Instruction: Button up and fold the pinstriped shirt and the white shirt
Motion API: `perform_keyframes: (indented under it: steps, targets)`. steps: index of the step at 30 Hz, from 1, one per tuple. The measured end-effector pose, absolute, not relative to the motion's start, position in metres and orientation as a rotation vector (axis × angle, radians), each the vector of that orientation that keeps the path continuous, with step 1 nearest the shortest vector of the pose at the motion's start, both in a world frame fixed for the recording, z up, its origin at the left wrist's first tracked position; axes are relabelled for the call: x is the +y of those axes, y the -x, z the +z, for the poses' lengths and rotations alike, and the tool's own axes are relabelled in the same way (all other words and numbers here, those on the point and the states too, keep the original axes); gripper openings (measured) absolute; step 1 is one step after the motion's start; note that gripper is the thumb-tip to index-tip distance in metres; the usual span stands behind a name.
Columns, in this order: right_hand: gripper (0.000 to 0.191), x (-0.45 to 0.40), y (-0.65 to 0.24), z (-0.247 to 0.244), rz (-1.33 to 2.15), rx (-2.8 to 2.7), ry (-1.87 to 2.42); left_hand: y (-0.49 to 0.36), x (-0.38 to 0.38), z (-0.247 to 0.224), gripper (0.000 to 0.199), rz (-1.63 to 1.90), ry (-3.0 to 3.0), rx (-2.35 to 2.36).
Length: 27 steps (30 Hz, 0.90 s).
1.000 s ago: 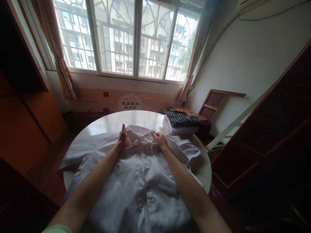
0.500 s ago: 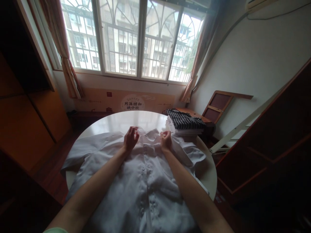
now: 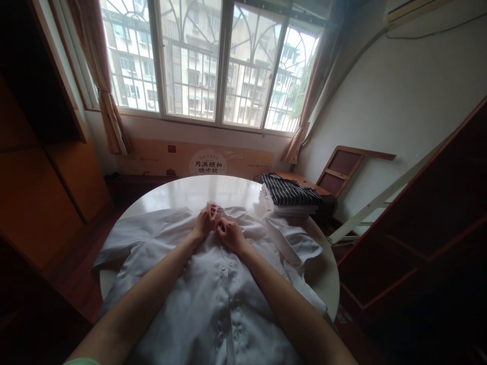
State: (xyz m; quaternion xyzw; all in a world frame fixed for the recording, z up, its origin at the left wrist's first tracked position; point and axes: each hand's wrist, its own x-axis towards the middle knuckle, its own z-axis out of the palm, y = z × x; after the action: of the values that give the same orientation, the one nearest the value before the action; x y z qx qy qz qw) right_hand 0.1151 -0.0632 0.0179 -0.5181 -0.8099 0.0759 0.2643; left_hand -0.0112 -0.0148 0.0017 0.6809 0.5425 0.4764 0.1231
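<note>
A white button-up shirt (image 3: 171,289) lies front side up across the round white table (image 3: 167,190), its collar toward the window and its sleeves spread to both sides. At the collar, my left hand (image 3: 206,219) has its fingers pinched on the cloth. My right hand (image 3: 230,234) is right beside it, a little nearer to me, with its fingers closed on the collar front. The two hands almost touch and cover most of the collar opening. Below them the button placket runs down the middle toward me.
At the table's back right is a stack of folded clothes, with a black striped garment (image 3: 291,190) on top of white ones. Behind it a wooden chair (image 3: 338,170) leans by the wall. A pale metal ladder (image 3: 365,213) stands on the right, and an orange cabinet (image 3: 76,187) on the left.
My right hand has moved left from the right collar side to beside my left hand, drawing the collar together. My left hand has shifted slightly right and down.
</note>
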Motion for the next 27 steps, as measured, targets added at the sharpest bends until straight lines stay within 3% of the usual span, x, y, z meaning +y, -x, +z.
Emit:
perform_keyframes:
  steps: [9,13,18,23,27]
  targets:
    - [0.049,-0.05,-0.118,0.019,0.385,-1.807,1.662,0.01,-0.015,0.006,0.026,1.216,-1.759,1.049]
    - [0.04,-0.042,-0.123,0.019,0.498,-1.648,1.623,0.009,-0.016,0.007,0.028,1.136,-1.657,0.951]
    - [0.022,-0.037,-0.127,0.019,0.557,-1.539,1.649,0.006,-0.018,0.002,0.028,1.117,-1.959,1.032]
    - [0.026,-0.042,-0.126,0.022,0.607,-1.497,1.651,-0.001,-0.019,0.008,0.032,1.27,-2.417,1.233]
    - [0.033,-0.042,-0.126,0.021,0.562,-1.575,1.599,-0.014,-0.009,0.025,0.037,1.157,-2.685,1.325]
